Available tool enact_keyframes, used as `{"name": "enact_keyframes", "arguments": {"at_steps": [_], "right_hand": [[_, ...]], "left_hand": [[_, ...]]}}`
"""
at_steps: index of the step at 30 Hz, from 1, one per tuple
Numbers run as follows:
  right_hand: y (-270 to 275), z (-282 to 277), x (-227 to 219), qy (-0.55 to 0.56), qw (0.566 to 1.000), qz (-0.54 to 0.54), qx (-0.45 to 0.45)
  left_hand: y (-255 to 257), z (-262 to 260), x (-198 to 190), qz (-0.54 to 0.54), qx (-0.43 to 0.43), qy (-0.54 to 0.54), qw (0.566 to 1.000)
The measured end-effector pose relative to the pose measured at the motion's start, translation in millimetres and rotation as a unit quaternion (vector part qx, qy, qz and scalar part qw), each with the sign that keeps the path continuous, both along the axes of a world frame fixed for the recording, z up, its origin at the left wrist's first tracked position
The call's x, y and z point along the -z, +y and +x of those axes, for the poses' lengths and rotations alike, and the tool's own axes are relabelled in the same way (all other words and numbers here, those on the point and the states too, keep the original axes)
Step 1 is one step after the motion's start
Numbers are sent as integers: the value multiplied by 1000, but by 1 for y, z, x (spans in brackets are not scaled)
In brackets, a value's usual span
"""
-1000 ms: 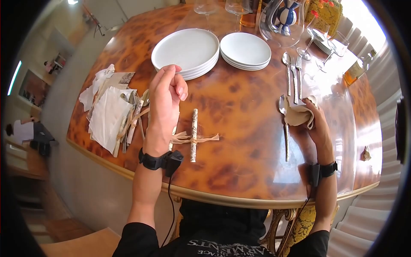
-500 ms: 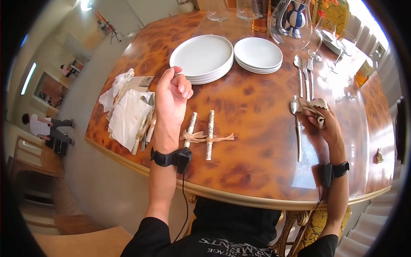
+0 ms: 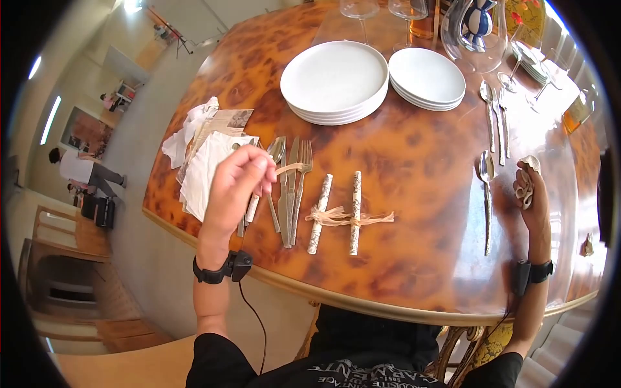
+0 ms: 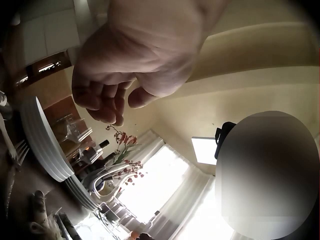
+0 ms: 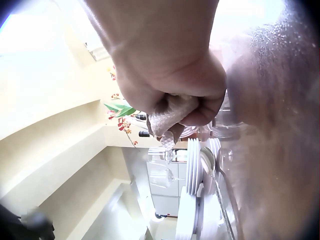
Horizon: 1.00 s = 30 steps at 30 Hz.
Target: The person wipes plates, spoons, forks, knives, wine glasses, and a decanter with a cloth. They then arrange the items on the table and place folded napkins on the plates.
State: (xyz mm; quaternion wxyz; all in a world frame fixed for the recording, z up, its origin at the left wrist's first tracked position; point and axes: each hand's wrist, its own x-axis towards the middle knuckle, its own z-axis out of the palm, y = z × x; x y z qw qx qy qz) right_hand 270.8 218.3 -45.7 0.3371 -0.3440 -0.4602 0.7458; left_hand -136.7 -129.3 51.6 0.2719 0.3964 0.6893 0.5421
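Note:
My right hand (image 3: 535, 194) grips a crumpled beige cloth (image 3: 525, 187), bunched in the fingers in the right wrist view. Left of it, a spoon (image 3: 487, 200) lies apart on the table. Above that spoon are another spoon, a knife and a fork (image 3: 504, 123). My left hand (image 3: 236, 187) is raised over the cutlery at the left, its fingers loosely curled; the left wrist view shows nothing in them. Beside it lie knives and a fork (image 3: 302, 187), with a raffia strip (image 3: 291, 168) across them. Two slim patterned rolls (image 3: 356, 220) tied with raffia lie farther right.
White napkins (image 3: 210, 161) and printed paper lie at the table's left. Stacks of large plates (image 3: 333, 77) and small plates (image 3: 427, 77) stand at the back, before wine glasses and a glass decanter (image 3: 475, 58). A crumpled scrap (image 3: 587, 246) sits at the far right.
The left hand has shifted left over the table, away from the patterned rolls, uncovering knives and a fork. With the cloth, the right hand has moved off to the right of the spoon.

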Motion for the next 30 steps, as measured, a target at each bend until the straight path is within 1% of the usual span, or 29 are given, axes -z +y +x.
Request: {"name": "enact_keyframes", "arguments": {"at_steps": [1,3,4,5,6,7,9,10,11,13,14,15,16,18,19,20,21,23,25,26,27,28,29,30], "right_hand": [[-1,-1,2,-1,1000,-5,1],[-1,-1,3,-21,999,9,48],[0,0,3,-16,999,8,52],[1,2,4,-21,999,34,34],[0,3,7,-26,998,60,17],[-1,4,8,-21,998,59,22],[-1,0,12,-20,998,56,32],[0,-1,13,-23,998,55,35],[1,-2,12,-28,997,56,36],[0,-4,6,-37,997,61,33],[-3,-7,0,-47,997,65,14],[-4,-7,-4,-56,996,69,-5],[-1,-4,-2,-36,997,62,-36],[-3,-5,-5,-37,997,66,-35],[-6,-5,-8,-40,997,63,-32],[-6,-4,-10,-32,996,66,-44],[-9,-4,-15,-27,997,68,-34],[-15,-4,-27,-13,995,88,-53],[-15,-3,-28,14,996,89,-30],[-16,-2,-30,36,996,86,-17],[-21,-1,-38,40,995,88,-9],[-26,-1,-46,84,995,46,-3],[-28,2,-53,127,992,5,2],[-11,1,-36,145,989,14,0]], "left_hand": [[-1,-3,9,-5,1,-1,1000],[-3,-7,28,-116,30,118,986],[-4,-8,36,-124,45,158,979],[-2,-4,37,-132,61,199,969],[0,4,34,-176,43,208,961],[1,8,37,-183,42,255,949],[1,10,53,-204,43,367,906],[4,20,49,-245,30,369,896],[5,21,52,-243,32,369,896],[6,23,66,-266,3,458,848],[8,23,70,-242,-3,459,855],[10,23,70,-241,-7,457,856],[12,23,66,-264,-2,427,865],[15,21,62,-299,-3,365,882],[13,10,70,-281,-5,357,891],[10,-3,83,-277,-3,295,914],[8,-12,88,-272,0,234,933],[7,-11,78,-262,18,167,950],[4,-6,64,-248,10,117,961],[7,3,53,-246,16,125,961],[10,12,41,-222,6,86,971],[13,20,30,-197,-5,47,979],[18,30,22,-195,2,51,980],[27,41,17,-155,17,39,987]]}}
